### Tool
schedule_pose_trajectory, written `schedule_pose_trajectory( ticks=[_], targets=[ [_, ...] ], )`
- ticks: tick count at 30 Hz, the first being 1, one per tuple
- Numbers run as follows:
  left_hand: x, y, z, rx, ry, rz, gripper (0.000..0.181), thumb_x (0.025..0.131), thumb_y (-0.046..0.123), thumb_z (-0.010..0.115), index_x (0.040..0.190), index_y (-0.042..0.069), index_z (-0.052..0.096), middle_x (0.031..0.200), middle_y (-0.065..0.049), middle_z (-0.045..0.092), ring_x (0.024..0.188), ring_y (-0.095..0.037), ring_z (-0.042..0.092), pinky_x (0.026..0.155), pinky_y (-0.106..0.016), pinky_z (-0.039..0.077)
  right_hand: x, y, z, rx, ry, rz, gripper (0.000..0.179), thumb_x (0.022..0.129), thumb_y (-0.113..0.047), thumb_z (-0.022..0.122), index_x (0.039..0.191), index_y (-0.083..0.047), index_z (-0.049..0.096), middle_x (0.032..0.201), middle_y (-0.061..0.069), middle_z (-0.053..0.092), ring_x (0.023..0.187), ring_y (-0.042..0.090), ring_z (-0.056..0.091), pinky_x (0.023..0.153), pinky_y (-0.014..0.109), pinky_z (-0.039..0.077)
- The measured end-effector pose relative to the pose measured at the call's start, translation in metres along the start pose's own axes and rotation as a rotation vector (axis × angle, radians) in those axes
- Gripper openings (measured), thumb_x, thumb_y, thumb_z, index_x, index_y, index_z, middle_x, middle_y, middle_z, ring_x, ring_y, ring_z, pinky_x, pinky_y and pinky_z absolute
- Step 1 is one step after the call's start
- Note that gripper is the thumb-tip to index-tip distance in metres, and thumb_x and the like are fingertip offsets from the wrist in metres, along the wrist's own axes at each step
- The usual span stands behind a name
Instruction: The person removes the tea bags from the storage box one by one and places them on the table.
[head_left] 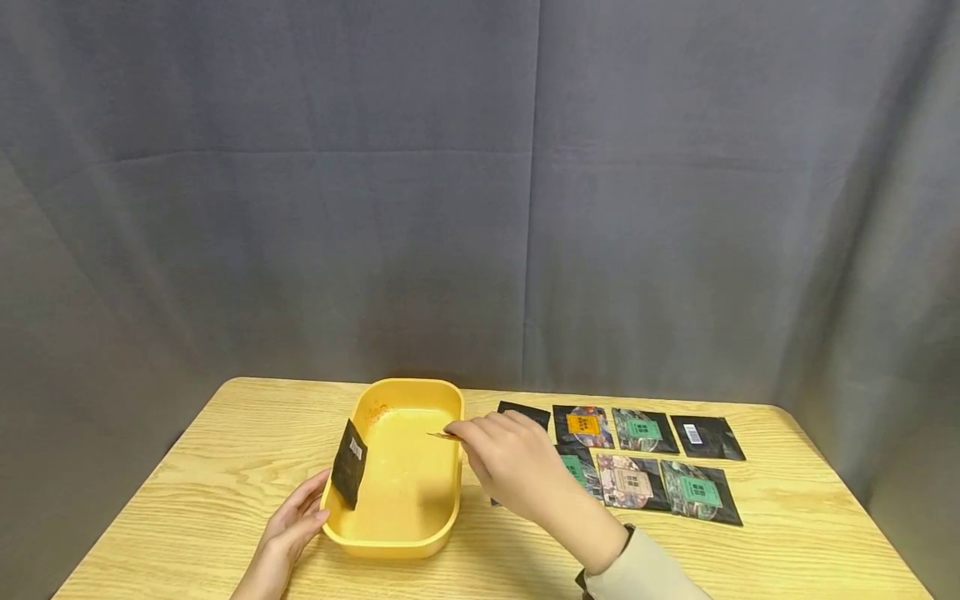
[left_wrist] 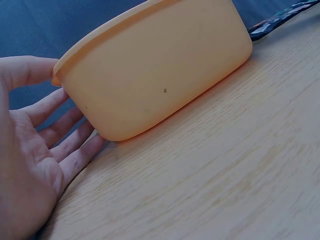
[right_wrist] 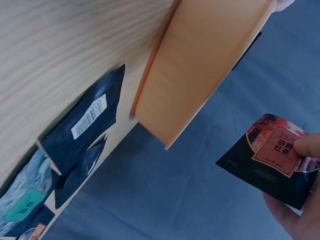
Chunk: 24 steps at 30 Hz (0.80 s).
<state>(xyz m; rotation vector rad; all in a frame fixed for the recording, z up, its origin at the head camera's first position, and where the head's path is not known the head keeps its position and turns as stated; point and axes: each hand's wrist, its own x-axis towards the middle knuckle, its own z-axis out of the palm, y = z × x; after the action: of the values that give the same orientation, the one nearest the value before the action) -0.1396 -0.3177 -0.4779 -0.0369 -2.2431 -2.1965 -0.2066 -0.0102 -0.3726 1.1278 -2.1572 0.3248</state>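
A yellow plastic basin (head_left: 397,546) stands on the wooden table, left of centre. My left hand (head_left: 294,523) grips its near left corner, thumb at the rim and fingers spread against the outer wall (left_wrist: 160,65). Inside, a black tea packet (head_left: 349,465) with a white barcode label leans upright on the left wall. My right hand (head_left: 517,458) is raised over the basin's right rim. Between thumb and fingers it pinches a flat tea packet (right_wrist: 272,157), black with a red-orange label, seen almost edge-on in the head view.
Right of the basin, several tea packets lie in two rough rows, among them one with an orange label (head_left: 583,425), one with a green label (head_left: 701,492) and one showing its barcode (head_left: 707,437). My right hand hides part of them. A grey curtain (head_left: 480,208) hangs behind the table.
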Motion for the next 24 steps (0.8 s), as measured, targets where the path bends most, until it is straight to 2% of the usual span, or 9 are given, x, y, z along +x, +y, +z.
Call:
schedule_pose_trajectory(
  ticks=[4,8,12,15,17,21,24],
  targets=[
    [0.0,-0.001,0.0,-0.007,0.003,0.002,0.054,0.102,0.013,0.046,0.15,-0.004,0.03,0.151,-0.025,0.031,0.115,0.004,0.05,0.091,-0.013,0.042,-0.011,0.002,-0.006,-0.002,0.038,0.004,0.019,0.092,-0.013,0.069,0.11,-0.015,0.069,0.092,-0.005,0.071,0.081,0.013,0.067,0.076,0.032,0.054],
    [-0.001,-0.001,-0.001,-0.01,-0.005,-0.008,0.054,0.102,0.014,0.046,0.151,-0.003,0.03,0.152,-0.023,0.03,0.116,0.004,0.049,0.091,-0.013,0.041,-0.02,0.007,-0.013,0.018,0.084,0.012,0.018,0.092,-0.012,0.067,0.11,-0.014,0.07,0.093,-0.004,0.071,0.078,0.013,0.066,0.071,0.031,0.053],
    [-0.002,-0.001,-0.001,-0.007,-0.012,-0.006,0.055,0.102,0.015,0.046,0.151,-0.003,0.029,0.152,-0.023,0.029,0.116,0.004,0.048,0.091,-0.012,0.041,-0.029,0.012,-0.018,0.041,0.085,0.048,0.021,0.089,-0.01,0.07,0.109,-0.014,0.07,0.092,-0.004,0.071,0.078,0.013,0.066,0.068,0.033,0.053],
    [-0.002,-0.001,-0.001,-0.007,-0.004,0.0,0.054,0.101,0.014,0.046,0.15,-0.003,0.03,0.151,-0.024,0.03,0.116,0.004,0.049,0.091,-0.013,0.041,-0.036,0.015,-0.019,0.034,0.082,0.055,0.017,0.093,-0.013,0.066,0.109,-0.014,0.07,0.093,-0.004,0.071,0.079,0.014,0.066,0.068,0.034,0.054],
    [-0.001,-0.001,-0.001,-0.006,-0.001,0.002,0.054,0.101,0.014,0.046,0.15,-0.004,0.03,0.151,-0.025,0.031,0.116,0.004,0.049,0.091,-0.013,0.041,-0.041,0.017,-0.019,0.03,0.081,0.055,0.015,0.095,-0.015,0.063,0.108,-0.014,0.07,0.092,-0.004,0.071,0.077,0.014,0.066,0.067,0.035,0.054],
    [0.0,-0.001,0.0,-0.004,0.0,0.012,0.054,0.101,0.012,0.046,0.15,-0.004,0.03,0.151,-0.026,0.032,0.116,0.005,0.049,0.092,-0.013,0.041,-0.05,0.02,-0.018,0.001,0.08,0.048,0.014,0.091,-0.013,0.068,0.104,-0.014,0.071,0.086,-0.005,0.071,0.072,0.014,0.065,0.062,0.034,0.052],
    [0.0,-0.001,0.0,-0.006,0.001,0.022,0.054,0.101,0.011,0.045,0.15,-0.005,0.029,0.151,-0.027,0.031,0.115,0.005,0.049,0.092,-0.013,0.041,-0.056,0.021,-0.016,-0.019,0.075,0.027,0.011,0.091,-0.015,0.067,0.101,-0.015,0.071,0.083,-0.005,0.07,0.067,0.013,0.064,0.059,0.033,0.051]
  ],
)
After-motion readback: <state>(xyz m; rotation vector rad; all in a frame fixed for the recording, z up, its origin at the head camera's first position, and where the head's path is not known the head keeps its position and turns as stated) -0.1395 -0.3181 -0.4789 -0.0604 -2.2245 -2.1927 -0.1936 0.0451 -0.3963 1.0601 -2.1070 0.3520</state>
